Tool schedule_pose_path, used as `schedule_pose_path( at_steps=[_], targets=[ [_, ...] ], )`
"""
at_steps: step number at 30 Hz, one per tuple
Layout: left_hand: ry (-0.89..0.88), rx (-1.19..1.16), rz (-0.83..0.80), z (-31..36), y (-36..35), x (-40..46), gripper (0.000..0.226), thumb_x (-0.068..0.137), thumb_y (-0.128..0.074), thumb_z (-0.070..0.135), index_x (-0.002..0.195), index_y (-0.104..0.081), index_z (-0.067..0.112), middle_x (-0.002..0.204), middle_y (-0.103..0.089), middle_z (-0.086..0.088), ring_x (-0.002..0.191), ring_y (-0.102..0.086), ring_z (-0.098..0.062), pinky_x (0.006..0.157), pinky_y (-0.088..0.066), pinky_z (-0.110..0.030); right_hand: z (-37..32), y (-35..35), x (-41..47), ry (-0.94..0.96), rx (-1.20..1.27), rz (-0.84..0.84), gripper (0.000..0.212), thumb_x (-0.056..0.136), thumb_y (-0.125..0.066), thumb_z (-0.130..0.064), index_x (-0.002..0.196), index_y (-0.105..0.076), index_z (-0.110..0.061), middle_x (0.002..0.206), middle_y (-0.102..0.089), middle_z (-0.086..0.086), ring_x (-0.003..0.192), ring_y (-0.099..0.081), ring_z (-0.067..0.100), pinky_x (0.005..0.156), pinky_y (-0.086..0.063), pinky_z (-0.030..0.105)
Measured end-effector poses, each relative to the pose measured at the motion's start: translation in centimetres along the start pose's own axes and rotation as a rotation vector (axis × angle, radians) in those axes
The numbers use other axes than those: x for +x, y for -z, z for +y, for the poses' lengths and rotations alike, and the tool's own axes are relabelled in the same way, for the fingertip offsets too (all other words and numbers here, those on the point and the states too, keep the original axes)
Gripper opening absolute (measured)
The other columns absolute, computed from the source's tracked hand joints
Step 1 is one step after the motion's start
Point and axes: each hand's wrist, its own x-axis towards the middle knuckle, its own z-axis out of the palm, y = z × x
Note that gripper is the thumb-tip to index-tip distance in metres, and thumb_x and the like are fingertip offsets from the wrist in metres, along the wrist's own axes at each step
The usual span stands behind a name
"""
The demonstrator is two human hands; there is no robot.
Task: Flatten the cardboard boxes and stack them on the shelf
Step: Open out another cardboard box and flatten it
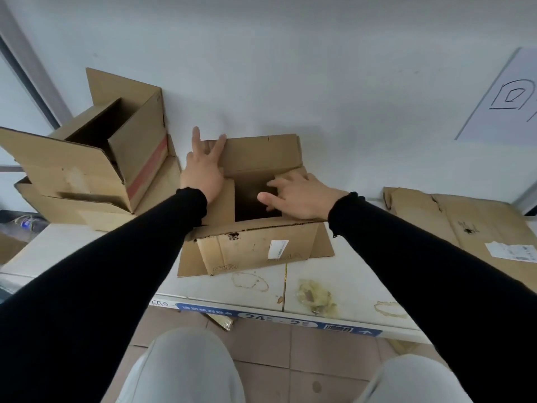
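An open cardboard box stands on the white shelf in front of me, its flaps spread and a dark hollow in the middle. My left hand lies flat with spread fingers on the box's left and far flaps. My right hand rests with straight fingers on the right flap, thumb at the edge of the hollow. A flattened box lies on the shelf at the right.
Two more open boxes sit piled at the left against the white wall. A sheet with a drawn sign hangs on the wall at the right. The shelf surface is stained, and a blue label strip runs along its front edge.
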Motion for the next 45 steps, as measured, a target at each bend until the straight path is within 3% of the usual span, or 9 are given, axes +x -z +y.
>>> schedule_pose_path(
  at_steps=[3, 6, 13, 16, 20, 23, 30, 42, 45],
  targets=[
    [0.059, 0.014, -0.141, 0.4, -1.0, -1.1, 0.127, 0.071, -0.067, 0.079, 0.160, 0.011, 0.031, 0.157, 0.042, 0.004, 0.152, -0.005, -0.039, 0.111, -0.036, -0.057, -0.1, -1.3, 0.1, -0.008, -0.003, -0.033, 0.090, 0.097, 0.000, -0.072, 0.125, -0.073, -0.028, 0.168, -0.020, -0.011, 0.155, -0.002, 0.016, 0.124, 0.000, 0.053],
    [0.118, 0.132, -0.257, 0.9, -1.3, -1.2, 0.143, 0.063, -0.072, 0.080, 0.158, 0.021, 0.027, 0.155, 0.046, 0.005, 0.154, 0.016, -0.035, 0.114, -0.025, -0.067, -0.2, -1.9, -0.4, -0.030, -0.030, 0.135, 0.085, 0.096, -0.004, -0.074, 0.123, -0.072, -0.032, 0.167, -0.023, -0.005, 0.155, -0.004, 0.020, 0.123, -0.003, 0.058],
    [0.288, -0.584, -0.370, 0.2, 3.6, -0.3, 0.082, 0.097, -0.051, 0.029, 0.162, -0.001, 0.030, 0.169, 0.002, 0.000, 0.144, -0.035, -0.028, 0.113, -0.038, -0.038, 0.0, -1.5, -3.5, -0.372, 0.222, 0.652, 0.052, 0.101, -0.034, -0.064, 0.128, -0.056, -0.025, 0.127, -0.062, -0.001, 0.108, -0.063, 0.024, 0.076, -0.043, 0.033],
    [0.501, -0.913, -0.378, -0.6, 5.1, -1.4, 0.072, 0.095, -0.050, 0.018, 0.160, -0.018, 0.021, 0.114, -0.058, -0.006, 0.077, -0.054, -0.016, 0.059, -0.048, -0.026, 0.8, -0.7, -4.6, -0.450, 0.598, 0.703, 0.042, 0.106, -0.029, -0.055, 0.122, -0.059, -0.030, 0.106, -0.068, -0.002, 0.101, -0.064, 0.023, 0.080, -0.038, 0.032],
    [0.686, -0.997, -0.338, -0.3, 7.8, -2.9, 0.036, 0.100, -0.059, 0.035, 0.124, -0.059, 0.007, 0.098, -0.067, -0.009, 0.081, -0.064, -0.023, 0.063, -0.052, -0.033, 1.7, -0.2, -5.6, -0.473, 1.342, 0.769, 0.045, 0.106, -0.033, -0.053, 0.088, -0.060, -0.022, 0.085, -0.061, -0.005, 0.079, -0.060, 0.013, 0.079, -0.055, 0.040],
    [0.435, -0.955, -0.247, 1.1, 10.7, -3.9, 0.034, 0.103, -0.050, 0.045, 0.126, -0.067, 0.026, 0.108, -0.069, -0.002, 0.090, -0.067, -0.019, 0.066, -0.054, -0.029, 2.8, 0.8, -7.6, -0.444, 1.669, 0.842, 0.050, 0.104, -0.038, -0.057, 0.135, -0.060, -0.024, 0.124, -0.068, -0.005, 0.107, -0.066, 0.011, 0.095, -0.058, 0.038],
    [-0.389, -0.386, -0.200, 2.5, 10.9, -7.4, 0.041, 0.109, -0.032, 0.040, 0.149, -0.042, 0.039, 0.138, -0.058, 0.012, 0.120, -0.056, -0.013, 0.098, -0.039, -0.025, 5.0, -1.2, -11.2, -0.401, 1.907, 0.824, 0.077, 0.096, -0.024, -0.076, 0.144, -0.055, -0.023, 0.126, -0.069, 0.006, 0.114, -0.069, 0.023, 0.097, -0.056, 0.042],
    [-0.635, 0.111, -0.513, -3.0, -5.5, -14.4, 0.052, 0.109, -0.026, 0.037, 0.157, -0.007, 0.046, 0.166, -0.015, 0.011, 0.152, -0.021, -0.010, 0.121, -0.029, -0.033, 8.8, -14.3, -8.6, -0.860, 1.591, 0.515, 0.019, 0.092, -0.074, -0.009, 0.092, -0.055, -0.004, 0.114, -0.065, 0.021, 0.079, -0.067, 0.023, 0.076, -0.062, 0.036],
    [-0.603, 0.144, -0.609, -3.0, -7.8, -15.0, 0.050, 0.107, -0.019, 0.048, 0.150, 0.003, 0.057, 0.168, -0.010, 0.011, 0.154, -0.014, -0.011, 0.119, -0.032, -0.033, 9.5, -15.9, -8.5, -0.864, 1.434, 0.414, 0.038, 0.088, -0.076, -0.003, 0.116, -0.049, 0.000, 0.112, -0.061, 0.018, 0.085, -0.067, 0.025, 0.059, -0.060, 0.033]
  ],
)
